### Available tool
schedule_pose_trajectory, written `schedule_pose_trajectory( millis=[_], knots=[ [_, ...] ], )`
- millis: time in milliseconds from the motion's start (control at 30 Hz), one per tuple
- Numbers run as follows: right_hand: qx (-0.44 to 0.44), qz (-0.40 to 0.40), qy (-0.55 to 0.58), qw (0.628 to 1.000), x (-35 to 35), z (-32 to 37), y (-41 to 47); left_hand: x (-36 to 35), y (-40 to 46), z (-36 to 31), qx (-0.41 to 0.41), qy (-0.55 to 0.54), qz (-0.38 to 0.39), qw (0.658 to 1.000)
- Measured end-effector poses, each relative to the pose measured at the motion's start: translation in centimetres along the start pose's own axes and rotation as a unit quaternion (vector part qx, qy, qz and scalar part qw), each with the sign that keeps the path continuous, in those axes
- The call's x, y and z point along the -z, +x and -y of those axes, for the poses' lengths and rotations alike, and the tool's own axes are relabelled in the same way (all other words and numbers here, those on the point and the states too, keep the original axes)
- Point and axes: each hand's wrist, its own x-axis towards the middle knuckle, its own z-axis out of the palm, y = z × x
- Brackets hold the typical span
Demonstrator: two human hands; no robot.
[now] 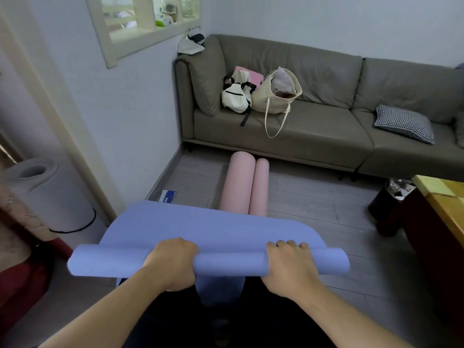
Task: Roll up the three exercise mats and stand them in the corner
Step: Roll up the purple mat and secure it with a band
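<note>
Grey sofa (313, 126) against the far wall; two bags (261, 92) on its seat. On the floor before it, a pink mat (244, 184) lies in two rolls, just beyond your blue mat (200, 229). Grey rolled mat (47, 194) stands upright, left. Your left hand (170, 263) and right hand (288, 267) have fingers curled over the blue mat's rolled end, gripping it.
</note>
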Motion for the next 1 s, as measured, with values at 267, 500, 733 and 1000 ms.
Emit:
schedule_pose_trajectory(
  millis=[267,500,733,1000],
  knots=[
    [0.041,-0.041,0.02,0.998,-1.4,2.4,0.0,0.3,-0.4,-0.2,-0.001,-0.007,-0.005,1.0],
    [-0.046,-0.011,0.062,0.997,-0.2,2.5,1.3,-2.9,-2.8,1.2,-0.021,0.0,-0.232,0.972],
    [-0.028,-0.011,0.039,0.999,-0.8,3.5,0.3,-1.5,-1.1,1.2,-0.015,0.069,-0.16,0.985],
    [-0.007,-0.049,0.018,0.999,-0.5,2.4,0.0,1.4,-0.7,0.7,-0.008,0.063,-0.047,0.997]
  ],
)
